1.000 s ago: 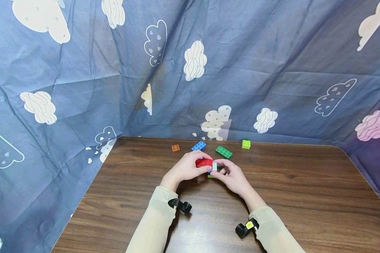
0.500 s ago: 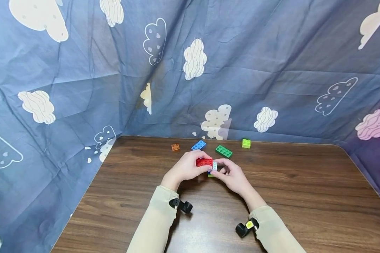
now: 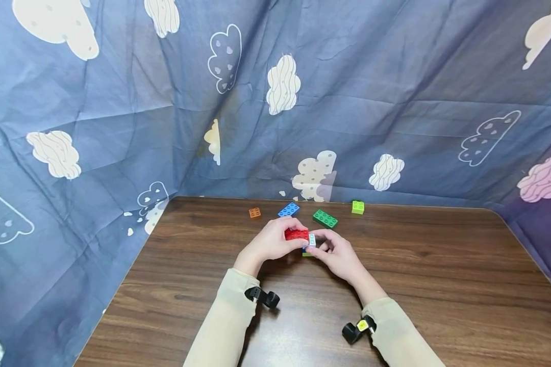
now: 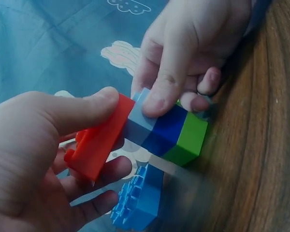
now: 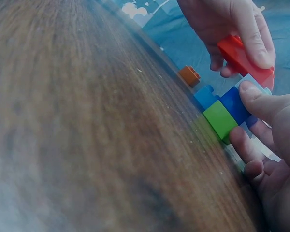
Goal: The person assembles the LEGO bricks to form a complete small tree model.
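My left hand [image 3: 272, 240] pinches a long red toy brick [image 4: 100, 140] between thumb and fingers. The red brick's end meets the studded top of a light blue brick [image 4: 139, 122]. Beneath the light blue one come a dark blue brick [image 4: 165, 134] and a lime green brick [image 5: 220, 120], together forming a small stack close over the wooden table. With thumb and fingers, my right hand [image 3: 339, 257] grips this stack from the right, the thumb on the light blue brick. Part of the red brick is hidden by the left fingers in the head view.
Behind the hands on the wooden table [image 3: 418, 265] lie an orange brick [image 3: 254, 212], a blue brick [image 3: 288, 209], a green brick [image 3: 325, 218] and a lime brick [image 3: 357, 207]. A dark blue cloth [image 3: 239, 132] with cloud prints hangs along the table's far edge.
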Motion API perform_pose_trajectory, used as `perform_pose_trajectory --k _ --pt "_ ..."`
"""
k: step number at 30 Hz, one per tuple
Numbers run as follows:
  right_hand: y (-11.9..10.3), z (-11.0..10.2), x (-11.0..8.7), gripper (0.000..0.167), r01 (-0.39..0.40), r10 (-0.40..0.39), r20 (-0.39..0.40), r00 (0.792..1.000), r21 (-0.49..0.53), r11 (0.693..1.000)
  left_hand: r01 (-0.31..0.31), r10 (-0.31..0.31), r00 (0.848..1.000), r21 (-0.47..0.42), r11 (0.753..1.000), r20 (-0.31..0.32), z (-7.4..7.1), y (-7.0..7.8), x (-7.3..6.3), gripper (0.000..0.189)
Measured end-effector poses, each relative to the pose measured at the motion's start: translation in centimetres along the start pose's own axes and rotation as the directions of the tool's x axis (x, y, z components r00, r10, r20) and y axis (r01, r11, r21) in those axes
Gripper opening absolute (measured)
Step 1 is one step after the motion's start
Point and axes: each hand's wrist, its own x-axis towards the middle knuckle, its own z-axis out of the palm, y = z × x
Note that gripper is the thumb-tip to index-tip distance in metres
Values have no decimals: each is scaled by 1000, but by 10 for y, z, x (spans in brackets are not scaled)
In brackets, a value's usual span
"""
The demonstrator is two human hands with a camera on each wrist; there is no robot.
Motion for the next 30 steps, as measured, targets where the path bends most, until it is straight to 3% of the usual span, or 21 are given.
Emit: perform_pose_trajectory --k 14,24,30 --pt "-1 -1 -1 47 -8 8 -5 1000 -28 1000 28 -28 999 3 1000 22 -1 0 -1 35" --pt "-4 -2 -2 48 -26 26 -4 1000 -32 999 20 -20 1000 6 1000 0 7 -5 3 33" --pt "-4 -2 -1 47 -7 7 -11 1000 -47 999 4 -4 999 4 1000 -37 4 -4 3 35"
